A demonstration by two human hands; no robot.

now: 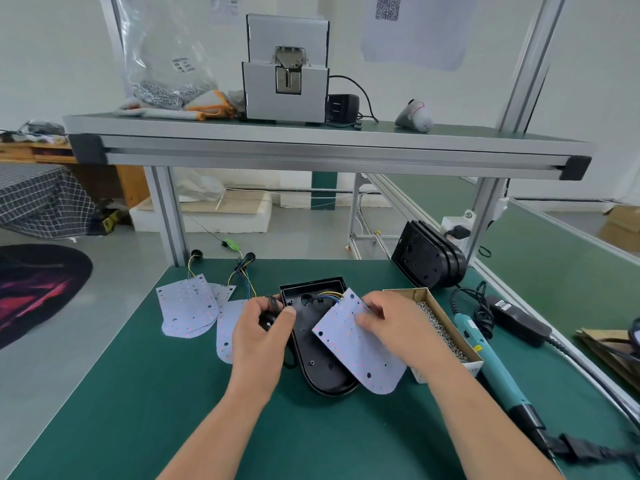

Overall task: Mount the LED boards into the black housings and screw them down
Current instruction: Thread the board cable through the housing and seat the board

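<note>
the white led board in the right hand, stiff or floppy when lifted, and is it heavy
Probably stiff: the LED board looks flat though the right hand pinches only its upper edge. Likely light, being a thin sheet. Its wires run into the black housing, so it may tug back if lifted far.

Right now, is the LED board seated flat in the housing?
No, the right hand holds the LED board tilted over the black housing.
</note>
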